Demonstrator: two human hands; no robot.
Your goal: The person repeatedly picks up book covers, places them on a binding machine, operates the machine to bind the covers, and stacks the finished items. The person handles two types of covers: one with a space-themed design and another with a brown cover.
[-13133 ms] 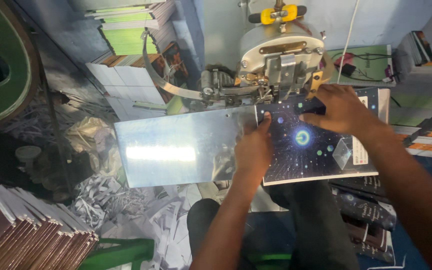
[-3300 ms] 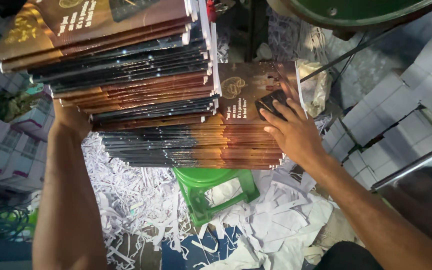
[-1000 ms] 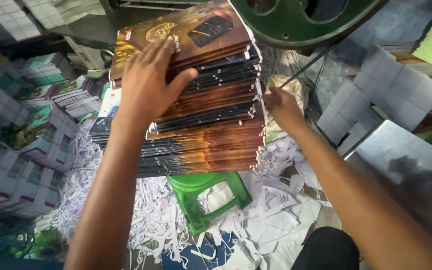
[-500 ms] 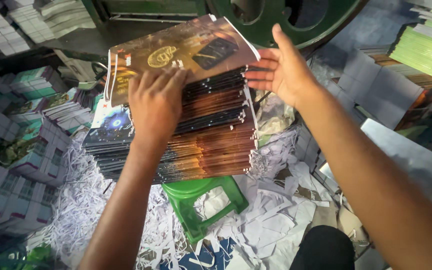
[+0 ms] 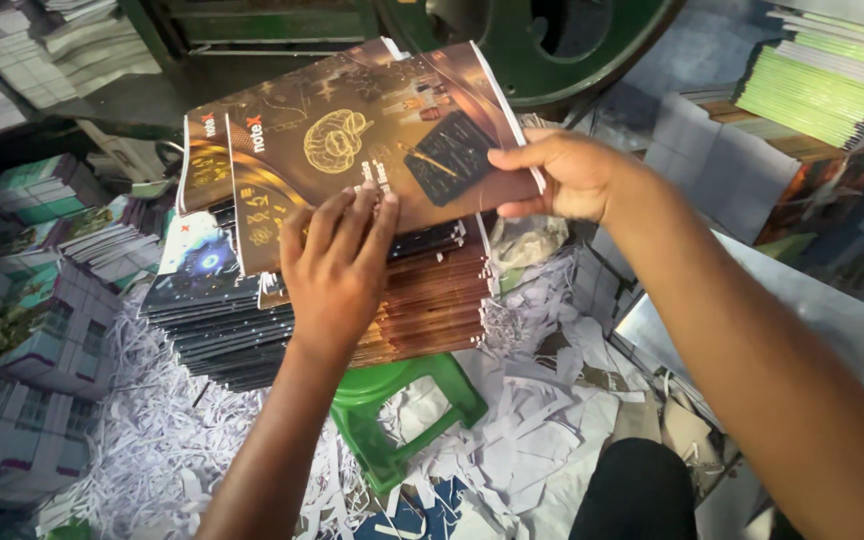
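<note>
A tall stack of brown and dark notebooks (image 5: 372,310) rests on a green plastic stool (image 5: 392,400). My right hand (image 5: 562,175) grips the right edge of the top few brown notebooks (image 5: 352,140) and tilts them up off the stack. My left hand (image 5: 337,265) lies flat, fingers spread, on the lower edge of that lifted bundle, pressing it against the stack. A blue-covered notebook (image 5: 202,255) shows underneath at the left.
White paper shreds (image 5: 152,440) cover the floor around the stool. Stacks of printed notebooks (image 5: 12,300) stand at the left, green-edged stacks (image 5: 812,90) at the upper right. A green machine wheel (image 5: 532,40) is behind. A metal plate (image 5: 852,320) lies at the right.
My right hand has closed on the right edge of the top notebooks, which have lifted and tilted further. My left hand has slid down to their lower edge.
</note>
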